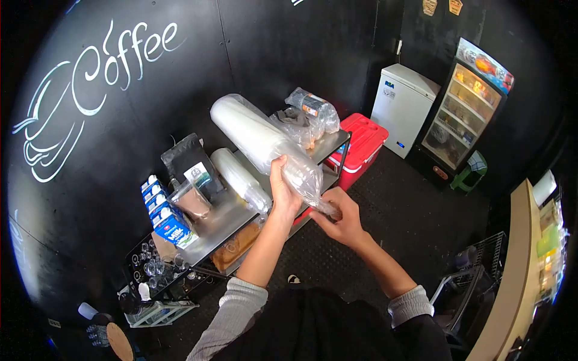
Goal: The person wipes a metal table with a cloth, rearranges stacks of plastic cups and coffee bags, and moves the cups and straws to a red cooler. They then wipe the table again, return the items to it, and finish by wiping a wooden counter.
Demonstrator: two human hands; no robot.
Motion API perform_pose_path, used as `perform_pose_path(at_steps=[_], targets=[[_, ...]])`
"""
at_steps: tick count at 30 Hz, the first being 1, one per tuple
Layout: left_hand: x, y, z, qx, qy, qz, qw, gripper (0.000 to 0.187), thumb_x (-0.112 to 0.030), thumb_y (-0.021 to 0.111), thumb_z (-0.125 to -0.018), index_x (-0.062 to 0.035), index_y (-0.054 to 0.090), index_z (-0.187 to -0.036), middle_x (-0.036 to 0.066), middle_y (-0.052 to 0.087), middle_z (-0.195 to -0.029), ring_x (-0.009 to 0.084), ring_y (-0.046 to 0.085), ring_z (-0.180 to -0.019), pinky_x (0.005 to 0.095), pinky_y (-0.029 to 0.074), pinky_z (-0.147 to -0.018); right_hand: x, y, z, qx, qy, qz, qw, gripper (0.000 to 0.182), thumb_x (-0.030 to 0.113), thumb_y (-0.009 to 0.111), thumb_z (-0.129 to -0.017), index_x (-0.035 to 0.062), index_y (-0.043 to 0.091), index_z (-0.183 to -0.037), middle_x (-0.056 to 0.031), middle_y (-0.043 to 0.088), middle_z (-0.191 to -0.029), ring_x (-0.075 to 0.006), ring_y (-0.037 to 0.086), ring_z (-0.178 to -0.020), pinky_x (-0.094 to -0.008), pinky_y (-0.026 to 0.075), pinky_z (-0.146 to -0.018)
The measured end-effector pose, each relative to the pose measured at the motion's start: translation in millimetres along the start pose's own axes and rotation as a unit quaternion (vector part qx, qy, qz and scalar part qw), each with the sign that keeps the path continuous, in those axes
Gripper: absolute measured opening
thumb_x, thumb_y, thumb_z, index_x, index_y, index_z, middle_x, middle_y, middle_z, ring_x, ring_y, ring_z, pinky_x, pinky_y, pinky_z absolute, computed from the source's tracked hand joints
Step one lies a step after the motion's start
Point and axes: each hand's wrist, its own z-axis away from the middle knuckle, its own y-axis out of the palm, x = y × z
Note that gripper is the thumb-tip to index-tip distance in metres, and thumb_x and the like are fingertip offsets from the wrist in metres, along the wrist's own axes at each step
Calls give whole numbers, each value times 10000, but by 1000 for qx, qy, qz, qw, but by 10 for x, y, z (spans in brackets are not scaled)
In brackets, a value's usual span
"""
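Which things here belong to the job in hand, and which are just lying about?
In use:
- left hand
- right hand
- long whitish cylindrical bundle in clear plastic

Apparently lying about:
- blue-and-white cardboard milk cartons
- red plastic boxy cooler
- black rectangular pouch

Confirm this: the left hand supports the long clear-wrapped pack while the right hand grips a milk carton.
The grip is wrong: the head view shows the right hand holding the gathered plastic end of the pack; the milk cartons stand on the shelf. The left hand does support the pack.
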Motion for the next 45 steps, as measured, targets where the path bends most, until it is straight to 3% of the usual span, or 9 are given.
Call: perform_pose_path(at_steps=[4,7,10,15,25,31,36,40,45], targets=[[-78,6,-344,-23,5,4,1000,483,-356,583,-748,-42,488,-1102,98,570,-971,243,570,-882,381,475,-787,-315,15,-392,58,-198,286,936,118,145,633,-833,53,612,-902,-14,551,-731,-47,515,-535,-196,391,-437],[-58,-43,-553,-55,22,7,998,505,-364,585,-742,-48,476,-1120,102,561,-992,244,564,-909,381,469,-801,-537,47,-536,19,73,42,996,145,168,600,-867,28,607,-901,-1,553,-668,-75,516,-507,-196,372,-408],[-53,-85,-729,-66,21,33,997,533,-362,584,-738,-38,460,-1143,117,556,-1012,260,573,-914,393,477,-792,-737,9,-782,67,499,-550,666,176,226,487,-933,68,513,-859,50,380,-533,-19,304,-382,-185,213,-321],[-73,-174,-982,-50,6,-15,999,631,-430,569,-703,3,459,-1148,209,582,-954,315,605,-829,421,516,-728,-1493,46,-833,197,479,-661,544,201,223,513,-907,52,502,-1013,29,376,-563,-47,284,-402,-217,217,-357],[129,-98,-1168,-88,-19,-193,977,644,-443,513,-748,47,468,-1164,221,603,-972,315,630,-799,405,534,-694,-2368,-136,-1927,651,254,-271,661,199,107,629,-827,1,602,-993,-64,649,-938,-101,595,-844,-261,461,-769],[402,-320,-1329,-154,63,-236,957,650,-364,552,-719,53,441,-1206,200,557,-1089,295,583,-962,419,478,-832,-2219,-290,-2113,500,-189,76,842,167,71,650,-672,28,651,-833,-126,578,-955,-236,516,-1002,-391,351,-928],[499,-323,-1282,-196,83,-205,955,641,-368,533,-735,51,434,-1210,192,560,-1081,286,590,-947,394,485,-830,-2280,-282,-1854,438,-160,126,876,197,80,642,-650,27,635,-839,-133,559,-919,-291,516,-993,-430,370,-846],[635,-573,-1224,-240,49,-194,950,628,-368,522,-747,52,436,-1206,187,566,-1068,280,592,-945,383,489,-823,-2648,-115,-1516,468,84,-85,876,300,12,647,-694,24,607,-991,-83,606,-842,-283,610,-752,-345,489,-683],[861,-951,-1118,-290,33,-230,928,642,-305,561,-753,68,381,-1243,176,533,-1105,260,541,-1024,372,436,-886,-2965,10,-1162,406,539,-479,561,393,170,569,-835,20,489,-1189,-99,595,-1091,-223,587,-986,-358,450,-888]])
